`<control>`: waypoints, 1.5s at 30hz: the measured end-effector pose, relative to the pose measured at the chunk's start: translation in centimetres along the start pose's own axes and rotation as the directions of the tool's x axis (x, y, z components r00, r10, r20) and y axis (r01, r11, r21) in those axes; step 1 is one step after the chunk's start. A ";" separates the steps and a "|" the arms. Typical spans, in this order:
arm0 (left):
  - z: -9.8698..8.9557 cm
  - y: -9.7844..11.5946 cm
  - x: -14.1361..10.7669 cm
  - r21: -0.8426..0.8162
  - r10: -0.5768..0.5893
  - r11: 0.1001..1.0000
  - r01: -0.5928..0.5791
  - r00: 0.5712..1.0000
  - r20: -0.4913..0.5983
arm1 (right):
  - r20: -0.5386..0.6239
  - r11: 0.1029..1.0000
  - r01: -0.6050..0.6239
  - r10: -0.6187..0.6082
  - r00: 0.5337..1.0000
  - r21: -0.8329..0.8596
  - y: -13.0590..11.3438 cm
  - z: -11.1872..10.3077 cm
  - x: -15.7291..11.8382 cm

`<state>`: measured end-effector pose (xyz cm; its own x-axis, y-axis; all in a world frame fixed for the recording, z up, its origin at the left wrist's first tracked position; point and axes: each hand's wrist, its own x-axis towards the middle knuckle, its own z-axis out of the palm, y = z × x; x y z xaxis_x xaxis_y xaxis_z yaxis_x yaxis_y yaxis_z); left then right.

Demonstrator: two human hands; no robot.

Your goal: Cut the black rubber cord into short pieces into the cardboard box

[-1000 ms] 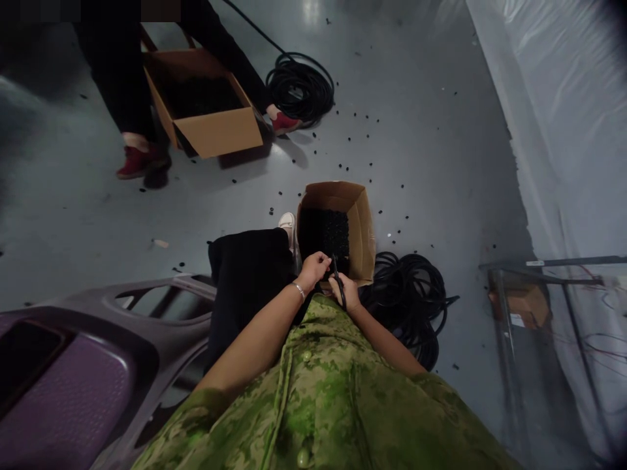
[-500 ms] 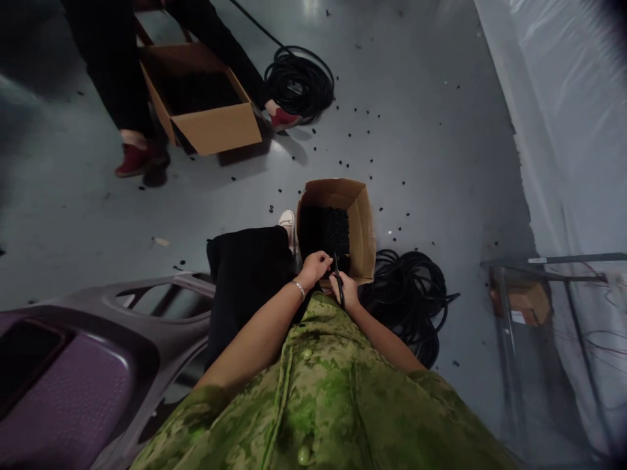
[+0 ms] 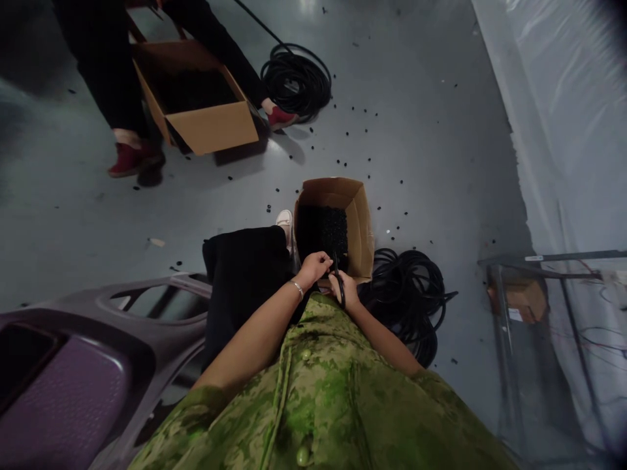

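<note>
My right hand (image 3: 347,287) is closed on a thin black curved piece (image 3: 339,282). Its narrow end points up over the box and its lower end bends past the palm; I cannot tell whether it is tubing or a tool. Close by on the left, my left hand (image 3: 316,266) has its fingers pinched, and what they hold is too small to make out. Both hands are above the near edge of an open cardboard box (image 3: 363,228). Many small black pieces (image 3: 334,225) lie inside it.
Black tubing (image 3: 409,294) lies tangled right of the box; another coil (image 3: 296,81) lies farther off. A person's legs (image 3: 105,72) straddle a second cardboard box (image 3: 215,130). Small black bits dot the floor. A purple-grey chair (image 3: 73,391) is at left, a metal frame (image 3: 504,313) at right.
The whole view has shifted slightly, so the surroundings sit a little farther left. Both hands keep almost the same pose and place over the box.
</note>
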<state>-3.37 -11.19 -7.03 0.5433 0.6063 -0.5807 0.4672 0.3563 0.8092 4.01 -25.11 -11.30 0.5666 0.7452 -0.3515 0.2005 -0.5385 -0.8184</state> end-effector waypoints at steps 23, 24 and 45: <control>0.1 1.9 -1.5 -0.227 -0.063 0.972 0.057 0.998 -0.021 | 0.016 0.996 -0.007 0.008 1.000 -0.087 0.5 0.3 1.0; 0.1 1.9 -1.5 -0.240 -0.061 0.969 0.055 0.998 -0.020 | 0.029 0.999 -0.016 0.017 0.999 -0.039 0.4 0.2 1.0; 0.1 2.1 -1.8 -0.205 -0.060 0.976 0.069 0.997 0.052 | 0.228 0.965 -0.049 -0.011 0.973 0.257 -1.3 -2.9 -0.2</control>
<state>-3.28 -11.63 -4.23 0.5498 0.5463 -0.6318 0.3510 0.5353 0.7683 5.94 -25.70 -8.83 0.3668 0.8214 -0.4369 -0.0401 -0.4552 -0.8895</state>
